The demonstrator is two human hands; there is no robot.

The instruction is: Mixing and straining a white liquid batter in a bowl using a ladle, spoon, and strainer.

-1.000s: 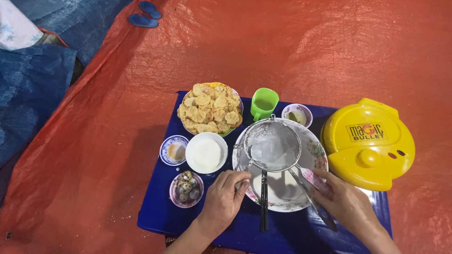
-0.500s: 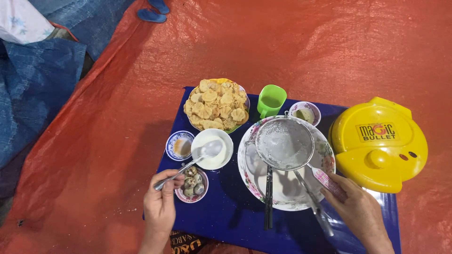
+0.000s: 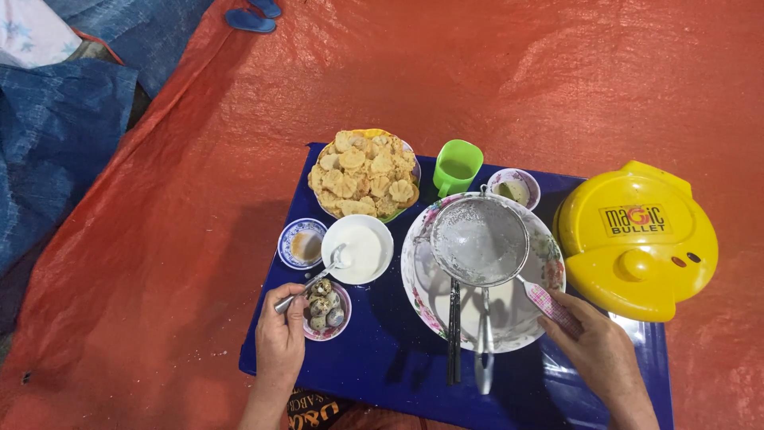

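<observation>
My left hand [image 3: 280,338] is closed on the handle of a metal spoon [image 3: 314,279], whose tip dips into the white bowl [image 3: 358,248] of white stuff. My right hand [image 3: 598,350] grips the pink patterned handle [image 3: 547,305] of a round metal sieve [image 3: 479,241]. The sieve, dusted white, rests over a large floral bowl [image 3: 414,280]. Black chopsticks [image 3: 454,338] and a metal utensil [image 3: 484,354] lie across that bowl's near rim, pointing toward me.
A low blue table [image 3: 382,362] on an orange tarp [image 3: 199,199] carries a plate of fried pastries [image 3: 366,171], a green cup [image 3: 458,166], a small sauce bowl [image 3: 514,188], a blue-white dish [image 3: 302,243] and a bowl of quail eggs [image 3: 322,309]. A yellow round appliance [image 3: 637,239] sits at the right.
My left hand carried the spoon from the large bowl over to the white bowl and lowered it in. The metal utensil swung left across the large bowl's rim. My right hand kept the sieve handle.
</observation>
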